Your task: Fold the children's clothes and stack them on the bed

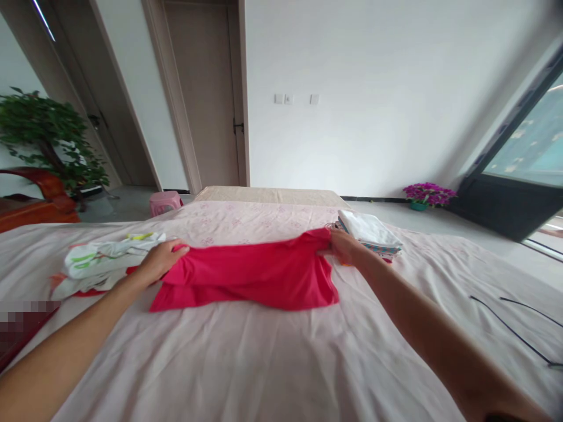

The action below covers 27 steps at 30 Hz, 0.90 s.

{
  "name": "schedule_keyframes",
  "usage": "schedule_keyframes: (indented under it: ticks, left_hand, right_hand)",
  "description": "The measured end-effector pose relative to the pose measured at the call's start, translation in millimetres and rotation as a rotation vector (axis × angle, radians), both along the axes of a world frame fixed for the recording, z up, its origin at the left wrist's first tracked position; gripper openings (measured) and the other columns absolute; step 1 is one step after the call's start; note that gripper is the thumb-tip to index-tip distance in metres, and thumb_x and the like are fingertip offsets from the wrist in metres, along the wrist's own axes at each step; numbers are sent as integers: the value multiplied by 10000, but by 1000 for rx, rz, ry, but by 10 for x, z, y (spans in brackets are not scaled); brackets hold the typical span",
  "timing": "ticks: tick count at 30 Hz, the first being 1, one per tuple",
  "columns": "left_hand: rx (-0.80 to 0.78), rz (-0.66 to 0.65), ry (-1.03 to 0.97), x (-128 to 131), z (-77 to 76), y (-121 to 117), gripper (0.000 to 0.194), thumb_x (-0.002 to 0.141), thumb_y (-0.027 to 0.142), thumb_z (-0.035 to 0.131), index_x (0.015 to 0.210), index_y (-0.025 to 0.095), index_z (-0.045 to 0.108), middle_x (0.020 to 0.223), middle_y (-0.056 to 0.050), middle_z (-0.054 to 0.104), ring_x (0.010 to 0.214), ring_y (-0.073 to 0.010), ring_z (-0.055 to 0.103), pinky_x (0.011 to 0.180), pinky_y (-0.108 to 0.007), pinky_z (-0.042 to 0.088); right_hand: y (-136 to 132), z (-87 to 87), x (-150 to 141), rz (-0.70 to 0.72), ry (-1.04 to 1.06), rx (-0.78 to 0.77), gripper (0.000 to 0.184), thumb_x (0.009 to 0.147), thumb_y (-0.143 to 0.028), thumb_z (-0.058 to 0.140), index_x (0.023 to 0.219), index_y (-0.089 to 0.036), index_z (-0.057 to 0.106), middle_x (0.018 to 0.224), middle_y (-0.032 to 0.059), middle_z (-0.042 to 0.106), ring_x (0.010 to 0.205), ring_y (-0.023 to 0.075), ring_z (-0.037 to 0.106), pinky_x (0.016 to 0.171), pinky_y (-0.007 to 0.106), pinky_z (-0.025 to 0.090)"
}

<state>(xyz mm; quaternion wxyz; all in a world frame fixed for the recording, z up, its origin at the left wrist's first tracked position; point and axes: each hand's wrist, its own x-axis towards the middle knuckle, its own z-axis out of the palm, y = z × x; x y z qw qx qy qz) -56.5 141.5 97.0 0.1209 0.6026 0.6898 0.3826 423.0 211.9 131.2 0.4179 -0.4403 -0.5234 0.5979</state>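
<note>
A bright red cloth garment (250, 275) is stretched sideways between my two hands, its lower part resting on the pale bed sheet (281, 363). My left hand (163, 259) pinches its upper left corner, and my right hand (341, 246) grips the upper right corner. The upper edge looks folded over; what kind of garment it is, I cannot tell. Beyond my left hand lies a loose heap of white clothes (101, 258) with green and yellow prints. Just past my right hand is a stack of folded clothes (369, 231), white on top.
Dark thin cords (510, 328) lie on the sheet at the right. A dark red object (26, 340), partly blurred out, is at the left edge. Beyond the bed are a pink stool (165, 203), a potted plant (48, 135), purple flowers (428, 194) and a closed door (202, 94).
</note>
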Motion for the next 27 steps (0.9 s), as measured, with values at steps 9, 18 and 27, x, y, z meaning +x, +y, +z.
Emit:
schedule_keyframes:
  ticks: [9,18,27]
  left_hand:
    - [469,180,126,-75,905,790,437,854,494,608,1082,127,679,921,-15,678,819,-131,556,763,-225,408]
    - [162,-151,499,-47,-566,537,402,834,360,606,1227,280,640,1277,-78,608,1110,-241,601,977,-332,444]
    - [-196,-236,566,39,-805,670,407,846,354,531,1229,243,613,963,-38,681,841,-199,656,735,-281,468]
  right_hand:
    - [489,674,-32,-310,295,670,129,698,-252,644,813,-198,626,825,8,681,877,174,647,765,304,544]
    - [-8,-915,219,-39,-280,390,212,793,-307,552,849,-175,707,784,13,702,785,195,642,730,300,503]
    - [69,-1179,335,61,-639,649,309,706,-165,551,918,-223,768,962,34,742,961,252,645,905,358,476]
